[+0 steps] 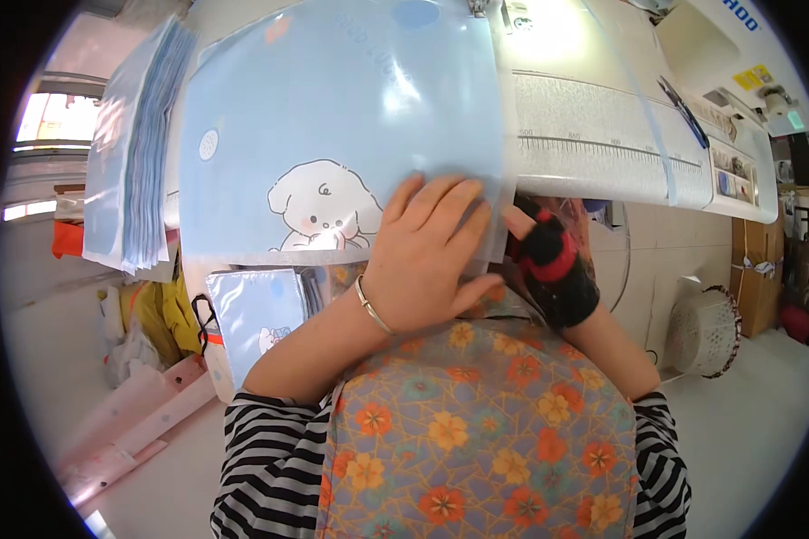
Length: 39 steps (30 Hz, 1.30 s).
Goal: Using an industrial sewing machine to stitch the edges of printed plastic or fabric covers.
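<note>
White table (593,176) spans the far side, a ruler scale printed along its right part and the white body of a machine (710,54) over its far right end. Nearest, a flowered apron (476,440) covers the person's front, between black-and-white striped sleeves (270,458). Blue and glossy, a large sheet (315,117) printed with a white puppy lies flat on the table, left of the ruler scale. Left of it, a thick stack (117,153) of blue sheets hangs over the table's near edge. To the right, beyond the table, are a brown box (753,278) and, nearer, a white basket (701,332). A smaller blue stack (256,310) lies just nearer than the sheet, partly behind the left forearm.

Palm down, the left hand (431,238) presses on the sheet's near right corner, fingers a little apart and pinching nothing. The right hand (546,242), in a black wrap with a red band, is just right of that corner; its fingertips are partly hidden, so I cannot tell whether they grip anything. Smallest are dark snips (683,112) on the table, far right, and a bracelet (368,305) on the left wrist.
</note>
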{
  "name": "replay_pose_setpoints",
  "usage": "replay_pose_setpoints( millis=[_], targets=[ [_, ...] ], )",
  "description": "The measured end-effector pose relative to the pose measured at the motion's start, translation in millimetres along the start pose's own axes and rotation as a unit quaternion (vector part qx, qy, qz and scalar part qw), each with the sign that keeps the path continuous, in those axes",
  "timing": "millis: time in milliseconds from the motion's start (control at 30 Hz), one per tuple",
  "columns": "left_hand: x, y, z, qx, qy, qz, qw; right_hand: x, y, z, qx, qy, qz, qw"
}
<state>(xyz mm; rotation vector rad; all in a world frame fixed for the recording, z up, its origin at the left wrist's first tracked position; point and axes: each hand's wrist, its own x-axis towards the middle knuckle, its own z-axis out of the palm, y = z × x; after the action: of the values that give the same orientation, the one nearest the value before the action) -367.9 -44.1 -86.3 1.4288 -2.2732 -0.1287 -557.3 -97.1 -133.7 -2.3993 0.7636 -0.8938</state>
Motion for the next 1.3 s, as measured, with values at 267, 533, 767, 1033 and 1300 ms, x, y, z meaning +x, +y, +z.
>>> replay_pose_setpoints(
  millis=[267,533,767,1033,1300],
  targets=[
    [-15,-7,-8,-0.015,-0.095,-0.023,0.995,-11,-9,24,0.436,-0.064,0.346,0.828],
    [-21,-15,1,0.065,-0.081,0.011,0.995,-30,-2,48,0.364,-0.121,0.223,0.896],
    [-17,-14,-17,0.01,-0.122,0.016,0.992,-26,0,44,0.247,-0.117,0.109,0.956],
    [-24,-13,0,0.104,-0.11,0.028,0.988,-22,-30,-12,0.375,-0.143,0.344,0.849],
    [-18,-9,-13,0.069,-0.078,0.024,0.994,12,11,-15,-0.088,0.111,-0.055,0.988]
  ],
)
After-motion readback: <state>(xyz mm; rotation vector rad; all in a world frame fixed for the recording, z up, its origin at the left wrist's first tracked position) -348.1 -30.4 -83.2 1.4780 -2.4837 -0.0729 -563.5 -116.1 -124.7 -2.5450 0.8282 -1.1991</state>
